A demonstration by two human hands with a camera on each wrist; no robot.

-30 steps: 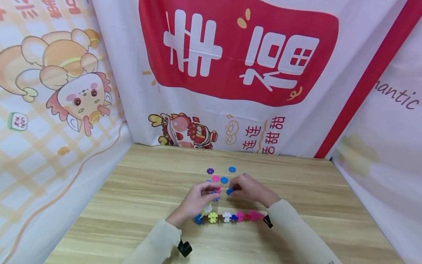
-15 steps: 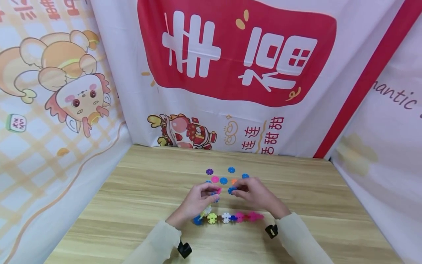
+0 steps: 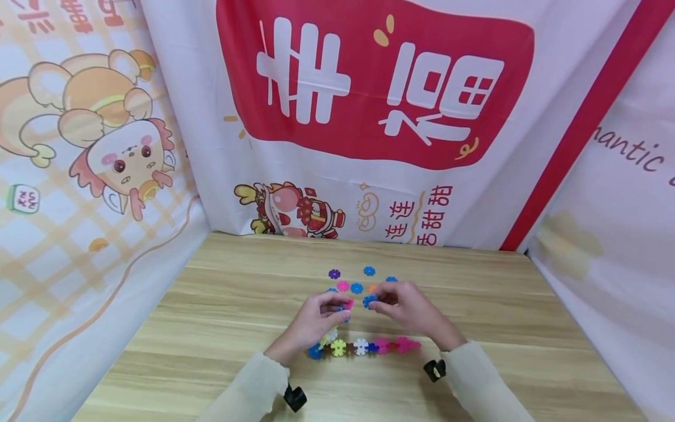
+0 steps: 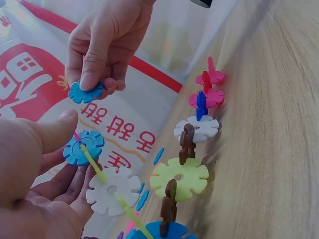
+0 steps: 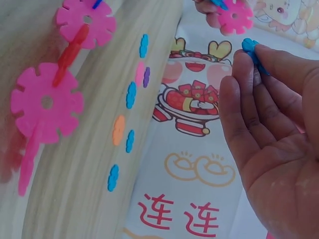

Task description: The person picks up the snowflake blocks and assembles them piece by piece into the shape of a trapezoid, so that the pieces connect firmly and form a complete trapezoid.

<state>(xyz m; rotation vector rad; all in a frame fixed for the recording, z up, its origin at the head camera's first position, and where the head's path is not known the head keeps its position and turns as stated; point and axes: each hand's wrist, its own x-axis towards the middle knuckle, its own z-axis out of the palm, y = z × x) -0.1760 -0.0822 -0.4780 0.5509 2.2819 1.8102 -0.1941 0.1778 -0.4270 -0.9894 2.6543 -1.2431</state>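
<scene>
Now | step: blue disc (image 4: pixel 85 92) is best turned so its slot meets the cluster (image 4: pixel 97 169) edge squarely | right hand (image 3: pixel 408 308): disc pinched at thumb and fingertips, just beyond left fingers | left hand (image 3: pixel 313 322): cluster held between thumb and curled fingers | chain (image 3: pixel 364 347) lies nearer than both hands

Your left hand (image 4: pixel 35 184) fills the lower left, thumb and fingers pinching a blue disc (image 4: pixel 82 148) joined to a white disc (image 4: pixel 112 190) by yellow-green pieces. Above, your right hand (image 4: pixel 104 40) pinches another blue piece (image 4: pixel 84 92). A linked chain (image 4: pixel 192 149) of pink, white, green and blue discs rests on the tabletop (image 4: pixel 269 149).
</scene>
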